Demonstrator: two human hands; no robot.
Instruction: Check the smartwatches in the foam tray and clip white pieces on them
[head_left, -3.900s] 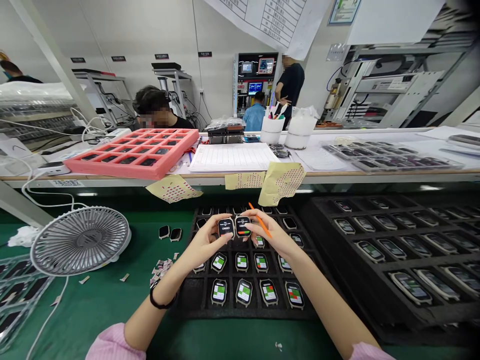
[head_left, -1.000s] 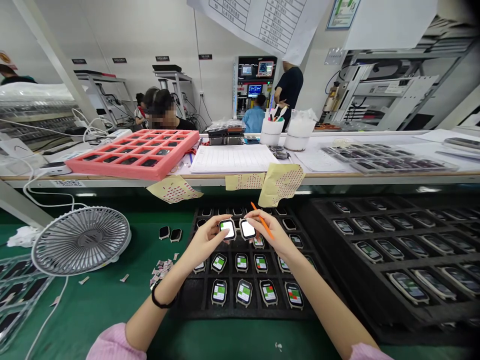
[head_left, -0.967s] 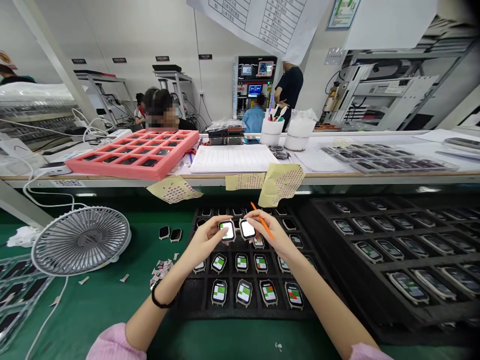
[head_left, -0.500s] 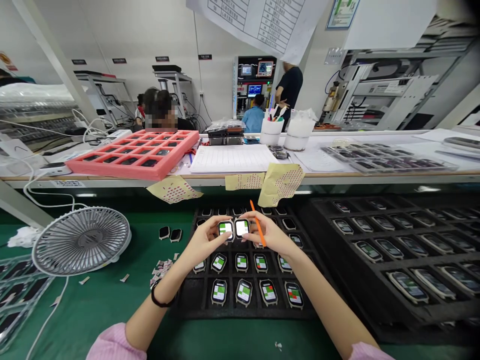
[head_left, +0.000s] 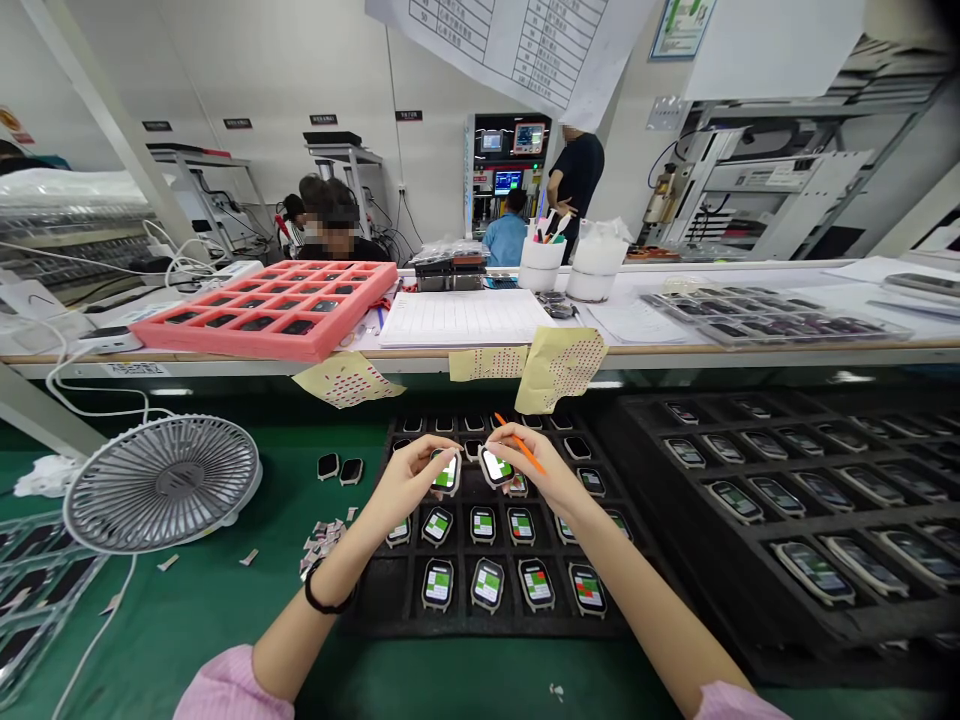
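Above the black foam tray (head_left: 384, 585), each of my hands holds a smartwatch body without a strap. My left hand (head_left: 409, 478) is closed on one smartwatch (head_left: 447, 474), its screen lit green and white. In my right hand (head_left: 536, 465) is a second smartwatch (head_left: 496, 466), tilted, also with a green and white screen. An orange pen (head_left: 523, 443) lies across the fingers of that same hand. Below, several lit watches, such as this one (head_left: 489, 584), sit in the tray's compartments; one (head_left: 587, 588) shows red patches. Farther back, the tray's watches have dark screens.
A grey fan (head_left: 165, 483) stands at left, near two dark watches (head_left: 340, 467) and a pile of small tabs (head_left: 324, 540). At right lies another black tray (head_left: 750, 530) of watches. The shelf ahead bears a pink foam tray (head_left: 330, 340) and papers (head_left: 465, 318). People are beyond.
My hands have moved apart, separating the two watches that were side by side. Both watches have tilted, and the orange pen now lies flatter across my right hand.
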